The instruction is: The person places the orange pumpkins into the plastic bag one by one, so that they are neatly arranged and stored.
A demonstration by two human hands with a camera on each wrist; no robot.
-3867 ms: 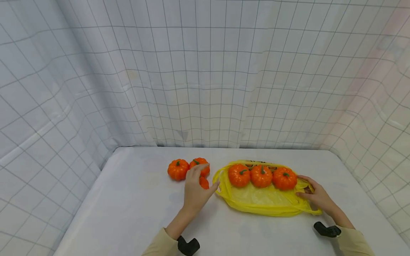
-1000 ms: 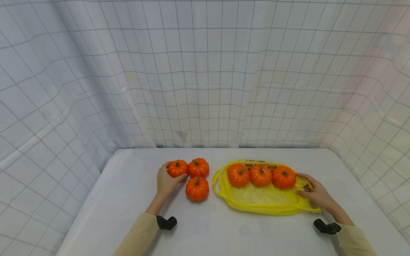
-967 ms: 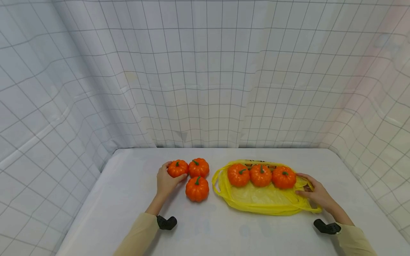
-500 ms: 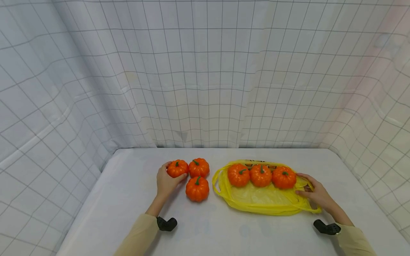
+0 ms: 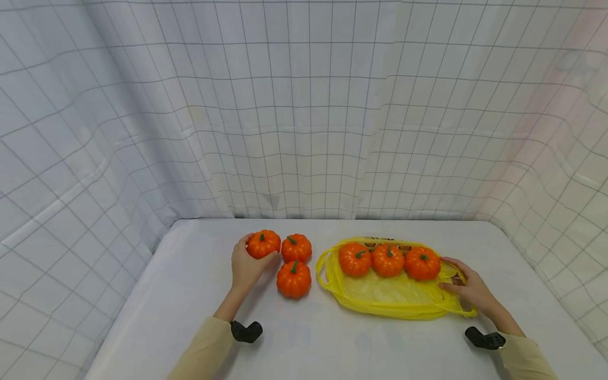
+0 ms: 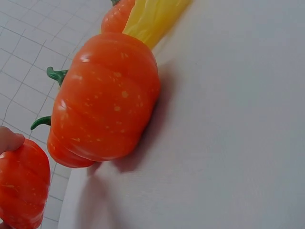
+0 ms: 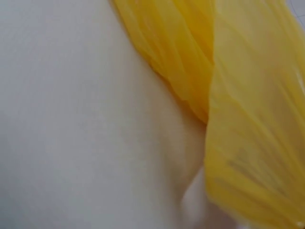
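My left hand (image 5: 244,266) grips a small orange pumpkin (image 5: 263,244) with a green stem, thumb on one side and fingers on the other. In the left wrist view this pumpkin (image 6: 24,186) appears at the left edge, raised beside another one. Two more pumpkins sit close to its right, one at the back (image 5: 296,248) and one in front (image 5: 294,279). My right hand (image 5: 471,287) holds the right end of a yellow plastic bag (image 5: 389,303) lying flat. In the right wrist view the yellow plastic hides most of that hand.
Three pumpkins stand in a row on the bag: left (image 5: 354,259), middle (image 5: 387,260) and right (image 5: 422,263). White cloth covers the table (image 5: 361,348). A white curtain with a dark grid (image 5: 328,132) encloses the back and sides.
The left hand moved from the front pumpkin to the far-left one and took hold of it. Over the last half second that pumpkin rose slightly. The right hand stayed at the bag.
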